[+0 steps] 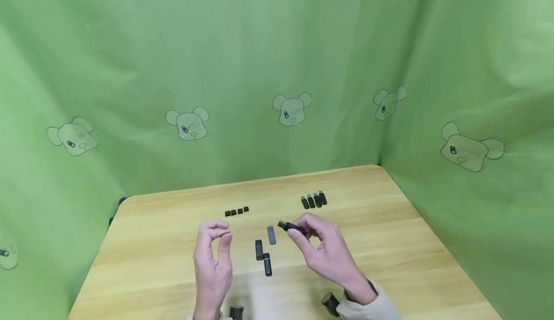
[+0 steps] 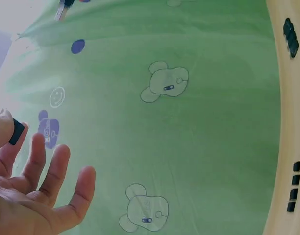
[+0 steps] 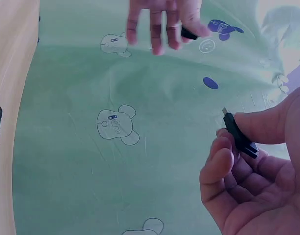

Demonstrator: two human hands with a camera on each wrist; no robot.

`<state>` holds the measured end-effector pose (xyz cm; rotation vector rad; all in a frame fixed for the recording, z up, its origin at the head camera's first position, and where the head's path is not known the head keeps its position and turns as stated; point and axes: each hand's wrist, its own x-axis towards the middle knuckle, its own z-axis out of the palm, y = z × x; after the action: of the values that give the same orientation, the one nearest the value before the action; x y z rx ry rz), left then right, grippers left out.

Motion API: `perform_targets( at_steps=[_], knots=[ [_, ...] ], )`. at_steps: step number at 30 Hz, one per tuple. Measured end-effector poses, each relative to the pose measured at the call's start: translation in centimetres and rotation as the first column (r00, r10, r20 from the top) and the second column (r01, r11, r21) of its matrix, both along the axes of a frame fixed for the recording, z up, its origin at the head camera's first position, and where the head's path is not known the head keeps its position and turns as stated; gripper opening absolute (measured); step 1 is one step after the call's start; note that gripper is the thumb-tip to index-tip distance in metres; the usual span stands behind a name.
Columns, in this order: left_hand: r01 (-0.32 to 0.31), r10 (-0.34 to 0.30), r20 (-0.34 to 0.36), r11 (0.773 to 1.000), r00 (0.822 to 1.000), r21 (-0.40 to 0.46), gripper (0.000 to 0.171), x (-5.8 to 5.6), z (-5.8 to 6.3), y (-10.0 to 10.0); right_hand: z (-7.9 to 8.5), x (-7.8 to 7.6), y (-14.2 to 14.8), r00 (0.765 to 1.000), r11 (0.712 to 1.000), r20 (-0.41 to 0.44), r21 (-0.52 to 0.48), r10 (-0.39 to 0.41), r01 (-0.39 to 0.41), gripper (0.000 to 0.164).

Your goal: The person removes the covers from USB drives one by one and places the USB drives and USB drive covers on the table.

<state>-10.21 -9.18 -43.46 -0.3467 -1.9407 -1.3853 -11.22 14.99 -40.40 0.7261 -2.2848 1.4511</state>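
Note:
My left hand (image 1: 213,267) pinches a small black cap (image 2: 16,132) between thumb and index finger, its other fingers spread in the left wrist view. In the head view that cap is mostly hidden by the fingertips. To the right, my right hand (image 1: 324,250) holds a black USB flash drive (image 1: 292,227) between thumb and fingers. Its metal plug (image 3: 225,111) is bare and points left toward the left hand. The two hands are apart, above the table. Between them on the table lie a grey flash drive (image 1: 271,235) and two black capped flash drives (image 1: 258,250).
Several black caps (image 1: 236,211) stand in a row farther back on the wooden table (image 1: 164,233). Right of them, several uncapped flash drives (image 1: 313,200) lie side by side. A green curtain (image 1: 242,65) with bear-head prints surrounds the table's back and sides.

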Motion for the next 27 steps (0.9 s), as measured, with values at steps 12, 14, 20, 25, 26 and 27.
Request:
perform_targets(
  at_steps=[12, 14, 20, 25, 26, 27],
  knots=[
    [-0.077, 0.063, 0.258, 0.996, 0.964, 0.045, 0.007, 0.7, -0.9, -0.2, 0.1, -1.8, 0.6, 0.996, 0.996, 0.059, -0.061, -0.066, 0.07, 0.004],
    [-0.081, 0.067, 0.25, 0.996, 0.966, 0.046, 0.005, 0.6, -1.0, -0.3, 0.1, -2.4, 0.8, 0.994, 0.992, 0.07, -0.084, -0.086, 0.091, 0.006],
    [-0.089, 0.066, 0.268, 0.993, 0.961, 0.076, 0.008, 0.7, -1.6, -0.4, 0.5, -3.7, 1.5, 0.982, 0.977, 0.144, -0.162, -0.118, 0.141, 0.012],
    [-0.09, 0.069, 0.255, 0.993, 0.964, 0.072, 0.014, 0.6, -2.3, -0.2, 0.3, -5.2, 2.3, 0.975, 0.975, 0.185, -0.16, -0.122, 0.153, 0.025],
    [-0.093, 0.074, 0.252, 0.993, 0.965, 0.066, 0.016, 0.6, -2.4, -0.2, 0.3, -5.5, 2.4, 0.972, 0.976, 0.2, -0.154, -0.125, 0.157, 0.027],
    [-0.098, 0.081, 0.25, 0.994, 0.965, 0.057, 0.018, 0.5, -2.5, -0.2, 0.2, -5.8, 2.5, 0.968, 0.976, 0.219, -0.148, -0.126, 0.161, 0.029]
  ],
)
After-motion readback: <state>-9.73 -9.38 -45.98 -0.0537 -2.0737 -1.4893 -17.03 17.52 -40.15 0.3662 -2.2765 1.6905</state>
